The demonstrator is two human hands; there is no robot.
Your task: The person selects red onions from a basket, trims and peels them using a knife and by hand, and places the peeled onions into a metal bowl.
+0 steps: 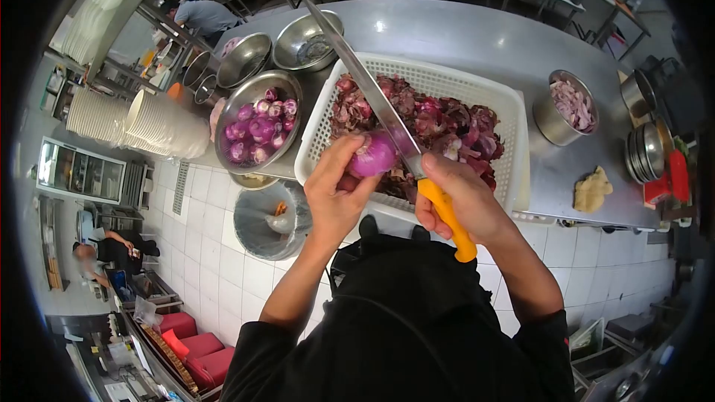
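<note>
A purple onion (375, 155) sits in the fingers of my left hand (334, 179), over the near side of a white perforated basket (477, 82). My right hand (468, 199) grips the yellow handle of a long knife (372, 89). Its blade slants up and to the left across the basket, its lower part right beside the onion; whether the edge touches it I cannot tell. Onion skins and some red onions (439, 123) fill the basket. Left of it, a steel bowl (223, 115) holds several peeled purple onions (262, 128).
Steel bowls (307, 39) stand behind on the metal table (447, 26). On the right are a steel pot (557, 128) of cut onion pieces, a yellowish cloth (593, 190) and stacked bowls (644, 152). A lined bin (268, 227) stands on the floor at left. Two other people are farther away.
</note>
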